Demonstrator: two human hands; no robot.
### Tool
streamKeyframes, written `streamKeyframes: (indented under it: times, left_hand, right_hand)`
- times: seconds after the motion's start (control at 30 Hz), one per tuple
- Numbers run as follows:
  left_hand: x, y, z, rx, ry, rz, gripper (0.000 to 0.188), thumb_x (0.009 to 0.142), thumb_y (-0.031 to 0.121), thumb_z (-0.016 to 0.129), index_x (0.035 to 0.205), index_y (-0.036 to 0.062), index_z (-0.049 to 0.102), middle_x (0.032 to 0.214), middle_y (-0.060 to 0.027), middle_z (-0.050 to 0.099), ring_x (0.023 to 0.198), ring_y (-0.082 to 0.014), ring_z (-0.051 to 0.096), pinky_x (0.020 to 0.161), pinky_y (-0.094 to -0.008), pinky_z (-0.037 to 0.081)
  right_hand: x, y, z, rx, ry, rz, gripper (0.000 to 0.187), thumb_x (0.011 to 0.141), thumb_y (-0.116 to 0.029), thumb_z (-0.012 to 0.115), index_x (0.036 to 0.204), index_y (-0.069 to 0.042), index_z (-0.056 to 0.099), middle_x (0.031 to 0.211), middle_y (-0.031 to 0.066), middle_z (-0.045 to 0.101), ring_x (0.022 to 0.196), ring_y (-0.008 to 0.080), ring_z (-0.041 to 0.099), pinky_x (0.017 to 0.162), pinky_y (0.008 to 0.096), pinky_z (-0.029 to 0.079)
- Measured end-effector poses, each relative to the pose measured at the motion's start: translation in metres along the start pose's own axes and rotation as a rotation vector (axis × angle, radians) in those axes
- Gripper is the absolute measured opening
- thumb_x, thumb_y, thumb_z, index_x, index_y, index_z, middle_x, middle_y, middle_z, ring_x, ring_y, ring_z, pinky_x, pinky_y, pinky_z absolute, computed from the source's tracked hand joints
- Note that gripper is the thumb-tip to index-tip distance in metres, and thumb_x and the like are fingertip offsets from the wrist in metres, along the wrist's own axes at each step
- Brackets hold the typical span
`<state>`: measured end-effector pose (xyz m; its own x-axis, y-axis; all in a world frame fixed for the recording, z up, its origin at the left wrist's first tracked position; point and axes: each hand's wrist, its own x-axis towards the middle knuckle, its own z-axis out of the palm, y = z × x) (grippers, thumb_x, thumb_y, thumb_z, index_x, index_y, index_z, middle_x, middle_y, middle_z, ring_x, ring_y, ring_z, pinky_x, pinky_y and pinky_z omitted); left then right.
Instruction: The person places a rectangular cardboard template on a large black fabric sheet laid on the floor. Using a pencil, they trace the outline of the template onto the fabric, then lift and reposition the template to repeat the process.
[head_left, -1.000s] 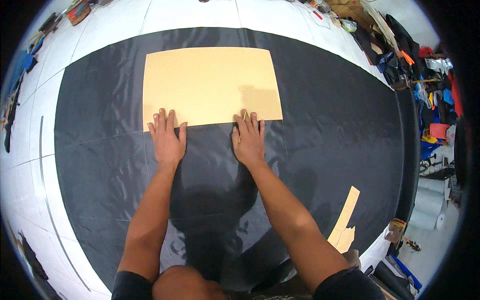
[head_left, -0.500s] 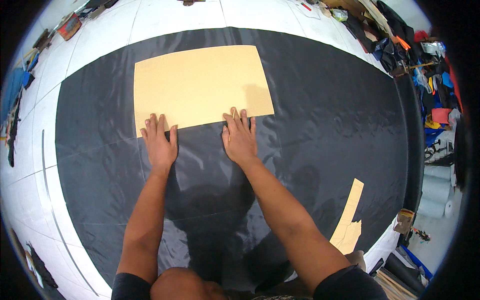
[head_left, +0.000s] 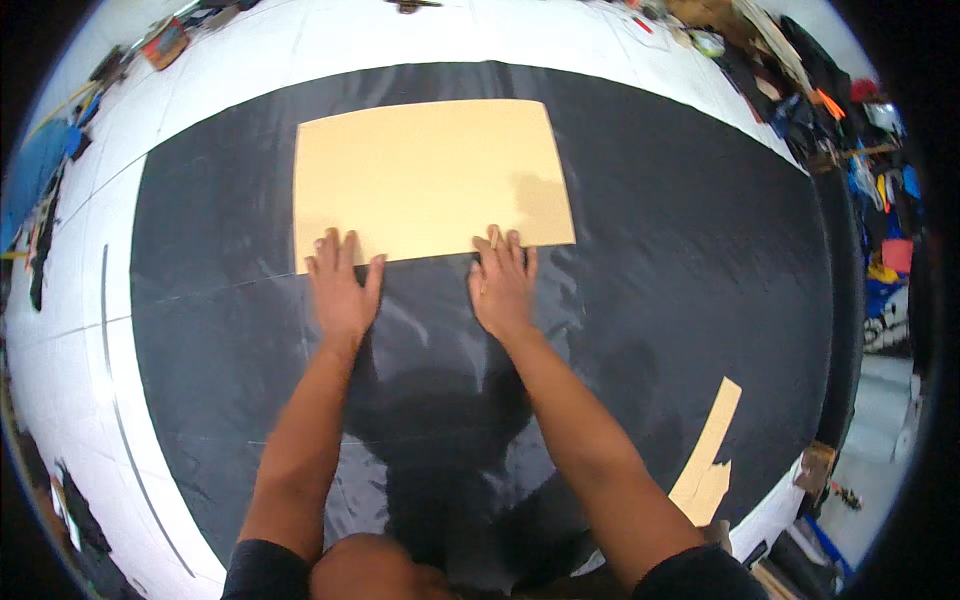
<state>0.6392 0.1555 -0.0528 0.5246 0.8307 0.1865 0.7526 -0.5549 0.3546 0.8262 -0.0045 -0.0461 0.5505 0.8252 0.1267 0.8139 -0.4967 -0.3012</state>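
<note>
A large tan card sheet [head_left: 430, 175], with straight sides and a slightly bowed far edge, lies flat on glossy black sheeting [head_left: 690, 240]. Across its near edge, toward the left corner, rests my left hand [head_left: 342, 290], palm down and fingers spread, holding nothing. My right hand [head_left: 505, 290] presses flat on the same edge farther right, its fingertips on the card. A thin, light-coloured, pencil-like stick [head_left: 484, 286] is tucked between the right hand's fingers. Both palms sit mostly on the black sheeting.
A narrow tan card strip [head_left: 715, 430] and a torn piece lie at the lower right. A thin grey strip [head_left: 112, 385] is on the white floor at left. Assorted clutter [head_left: 885, 220] lines the right side; a reddish tin [head_left: 165, 45] stands far left.
The whole view has shifted slightly, so everything appears a little farther right and lower. Both hands keep their places on the card sheet's near edge.
</note>
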Motion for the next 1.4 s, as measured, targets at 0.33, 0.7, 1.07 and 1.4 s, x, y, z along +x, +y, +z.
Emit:
streamKeyframes:
  times: [0.33,0.7,1.07,1.4]
  left_hand:
    - [-0.002,-0.001,-0.004,-0.081,-0.014,-0.053,0.063,0.095,0.044,0.066,0.143,0.0044,0.055,0.157,-0.0238,0.04,0.148,-0.0435,0.033,0.122,-0.0577,0.022]
    - [-0.001,0.003,-0.005,-0.13,-0.065,-0.09,0.063,0.094,0.043,0.068,0.144,0.0069,0.054,0.157,-0.0231,0.041,0.147,-0.043,0.035,0.121,-0.0604,0.023]
    - [0.004,0.006,-0.008,-0.138,-0.089,-0.08,0.062,0.093,0.045,0.069,0.141,0.0075,0.056,0.154,-0.0246,0.043,0.143,-0.0453,0.041,0.117,-0.0639,0.029]
    - [0.005,0.006,-0.011,-0.16,-0.135,-0.111,0.063,0.093,0.044,0.069,0.142,0.008,0.055,0.154,-0.0251,0.042,0.145,-0.0457,0.038,0.117,-0.0644,0.027]
  right_hand:
    - [0.03,-0.008,-0.01,0.103,0.07,0.081,0.039,0.097,-0.017,0.056,0.136,-0.009,0.057,0.137,0.0201,0.057,0.133,0.0389,0.048,0.116,0.0575,0.028]
    - [0.231,-0.135,0.032,0.683,-0.153,0.09,0.04,0.108,-0.029,0.047,0.128,0.001,0.063,0.112,0.02,0.071,0.107,0.0329,0.067,0.095,0.0412,0.05]
    - [0.316,-0.193,0.086,0.708,-0.104,-0.1,0.03,0.1,-0.025,0.062,0.109,0.001,0.074,0.105,0.0184,0.075,0.096,0.0332,0.072,0.087,0.0395,0.054]
    - [0.314,-0.194,0.086,0.663,-0.096,-0.131,0.022,0.098,-0.019,0.063,0.103,-0.001,0.073,0.1,0.021,0.074,0.093,0.0365,0.072,0.084,0.0417,0.055]
